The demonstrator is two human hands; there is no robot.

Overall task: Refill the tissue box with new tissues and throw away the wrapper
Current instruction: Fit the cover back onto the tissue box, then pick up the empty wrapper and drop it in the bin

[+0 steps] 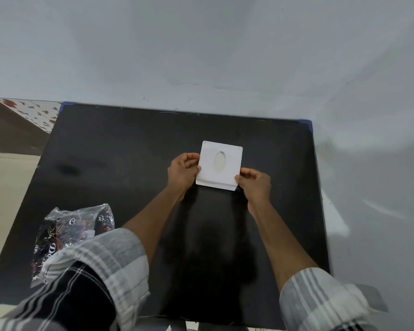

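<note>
A white square tissue box [227, 164] with an oval opening in its top stands on the black table [120, 158], right of centre. My left hand [182, 172] grips its left edge and my right hand [255, 183] grips its near right corner. A crumpled clear plastic wrapper [65, 232] with black and red print lies at the table's near left, partly hidden by my left sleeve. Whether tissues are inside the box cannot be told.
The table's far edge meets a pale grey wall [201, 56]. Blue tape marks the table's far corners [307, 125]. Left of the table there is floor and a patterned cloth [34, 113]. The table's right edge lies close to the wall.
</note>
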